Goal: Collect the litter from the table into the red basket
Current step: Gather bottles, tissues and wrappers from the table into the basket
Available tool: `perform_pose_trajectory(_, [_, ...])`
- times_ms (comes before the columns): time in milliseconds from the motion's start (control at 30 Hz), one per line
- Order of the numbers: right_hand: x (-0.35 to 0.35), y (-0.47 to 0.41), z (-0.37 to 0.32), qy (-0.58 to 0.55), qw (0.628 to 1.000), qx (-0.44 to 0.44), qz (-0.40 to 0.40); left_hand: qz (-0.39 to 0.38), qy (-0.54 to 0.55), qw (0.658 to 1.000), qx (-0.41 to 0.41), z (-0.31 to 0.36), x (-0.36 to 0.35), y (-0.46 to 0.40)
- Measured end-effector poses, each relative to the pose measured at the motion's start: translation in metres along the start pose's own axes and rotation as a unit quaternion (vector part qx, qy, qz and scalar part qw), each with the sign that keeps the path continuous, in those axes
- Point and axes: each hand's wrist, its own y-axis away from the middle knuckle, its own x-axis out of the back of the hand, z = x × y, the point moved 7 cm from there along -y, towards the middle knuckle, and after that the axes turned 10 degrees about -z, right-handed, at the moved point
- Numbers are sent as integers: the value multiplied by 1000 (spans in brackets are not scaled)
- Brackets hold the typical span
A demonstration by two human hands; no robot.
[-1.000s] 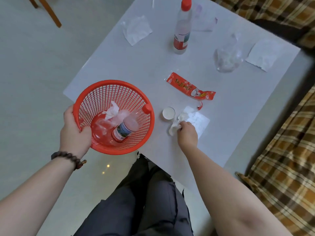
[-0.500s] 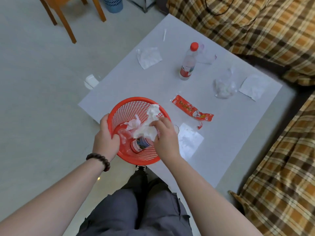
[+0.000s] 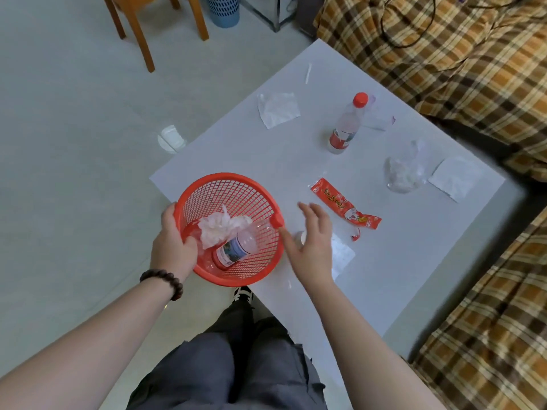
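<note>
Pale grey floor surrounds a white table (image 3: 340,279) flanked by a plaid-covered sofa (image 3: 461,51) along its far and right sides, with a wooden chair (image 3: 139,28) and a blue bin (image 3: 223,8) standing off past the far-left corner.

At the table's near-left corner the red basket (image 3: 231,187) overhangs the edge. The left hand (image 3: 174,247) grips its left rim, thumb curled inside over the mesh, a dark bead bracelet (image 3: 164,281) on the wrist. Inside the basket lie a crumpled white tissue (image 3: 219,229) and, partly under it, a clear plastic bottle (image 3: 236,250) with a red cap and printed label.

The right hand (image 3: 313,244) hovers just beside the basket's right rim, fingers spread wide and holding nothing. Under it a small white cap (image 3: 300,236) shows only in part, and a flat white paper (image 3: 342,255) pokes out to its right.

Further in lies a red snack wrapper (image 3: 343,204). Near the right edge sit a crumpled clear plastic bag (image 3: 404,173) and a white napkin (image 3: 454,177). 1 upright bottle (image 3: 346,128) with a red cap stands toward the far edge, a clear wrapper (image 3: 379,113) just behind it. Another white napkin (image 3: 278,109) lies near the far-left edge, with a thin white stick (image 3: 308,73) beyond it. On the floor by the left edge lies a white scrap (image 3: 171,137).
</note>
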Motion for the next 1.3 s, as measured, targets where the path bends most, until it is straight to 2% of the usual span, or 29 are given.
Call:
perform_pose_trajectory(67, [-1, -4, 46, 32, 996, -80, -13, 12, -11, 1000, 5, -8, 2, -4])
perform_pose_trajectory(167, [-23, -12, 105, 130, 973, -161, -103, 22, -24, 999, 4, -20, 3, -9])
perform_pose_trajectory(267, [-51, -16, 140, 157, 949, -195, -190, 28, -29, 999, -2, -26, 3, -11])
perform_pose_trajectory(400, [-65, -18, 148, 124, 947, -193, -224, 26, -37, 999, -9, -29, 2, -12])
perform_pose_trajectory(467, [-56, -22, 136, 113, 957, -177, -201, 20, -35, 999, -5, -26, 2, -12])
perform_pose_trajectory(533, [-39, -26, 107, 64, 978, -147, -134, 15, -28, 999, -3, -20, 3, -10])
perform_pose_trajectory(633, [-6, -27, 36, -7, 998, -57, -8, -1, -12, 1000, -7, -9, 1, -6])
perform_pose_trajectory(700, [2, -20, -13, -33, 999, 6, 20, -21, -3, 1000, -11, -1, -1, -3])
perform_pose_trajectory(867, [-27, -4, -89, -25, 993, 91, -75, -49, 15, 997, -55, 29, -3, 6])
perform_pose_trajectory(1100, [-64, 2, -82, 136, 971, 30, -195, -69, 41, 992, -100, 55, -6, 18])
perform_pose_trajectory(1233, [-57, 8, -83, 202, 954, 11, -222, -86, 68, 989, -96, 59, -12, 22])
perform_pose_trajectory(1300, [-39, 12, -89, 185, 964, 14, -191, -91, 73, 989, -95, 61, -16, 22])
